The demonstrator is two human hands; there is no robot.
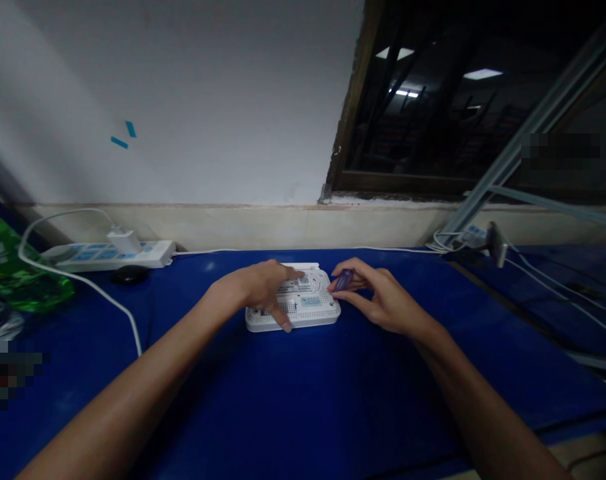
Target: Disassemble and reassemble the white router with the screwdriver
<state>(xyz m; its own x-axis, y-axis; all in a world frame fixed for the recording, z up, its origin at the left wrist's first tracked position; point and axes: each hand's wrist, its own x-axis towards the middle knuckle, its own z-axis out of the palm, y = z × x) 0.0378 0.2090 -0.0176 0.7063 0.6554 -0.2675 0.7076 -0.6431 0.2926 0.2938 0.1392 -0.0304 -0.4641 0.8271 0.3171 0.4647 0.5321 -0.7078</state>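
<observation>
A flat white router [313, 313] lies on the blue tabletop, its vented and labelled underside facing up. My left hand [265, 290] holds its left part, thumb by the near edge and fingers reaching across the top. At the router's right side, my right hand [383, 297] is closed on a small screwdriver with a purple see-through handle [343, 281]. Thumb and fingers pinch the handle, which is tilted toward the router. Its tip is too small to make out, so I cannot tell whether it touches the casing.
A white power strip [153, 255] with a plugged-in charger [123, 240] stands by the wall at left, a black mouse [129, 275] before it. A green bottle [27, 267] is at far left. Metal frame bars [503, 160] and cables [557, 293] occupy the right.
</observation>
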